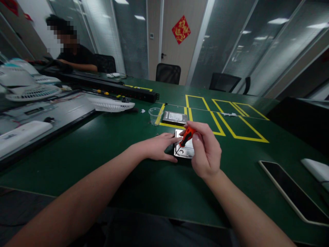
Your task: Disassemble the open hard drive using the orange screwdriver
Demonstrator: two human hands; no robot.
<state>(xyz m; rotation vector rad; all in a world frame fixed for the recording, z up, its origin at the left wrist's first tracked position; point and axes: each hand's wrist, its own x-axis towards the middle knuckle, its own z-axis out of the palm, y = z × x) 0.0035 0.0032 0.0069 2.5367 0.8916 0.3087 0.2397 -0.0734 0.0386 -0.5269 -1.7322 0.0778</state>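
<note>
A silver hard drive (189, 150) lies on the green table in front of me. My left hand (161, 146) rests against its left side, fingers apart, with the fingertips on its top and edge. My right hand (206, 150) is closed round a red and black screwdriver (188, 134). The screwdriver tilts down to the left, and its tip is at the drive's lower left corner. Part of the drive is hidden behind my right hand. A second hard drive (175, 117) with a white label lies just beyond, beside a clear plastic cup (155, 117).
Yellow tape rectangles (250, 139) mark the table farther back. A phone (290, 188) lies at the right. On the left are a white fan part (111, 104), a long black bar (110, 85) and a metal panel (69, 109). A person (77, 56) sits at the far left.
</note>
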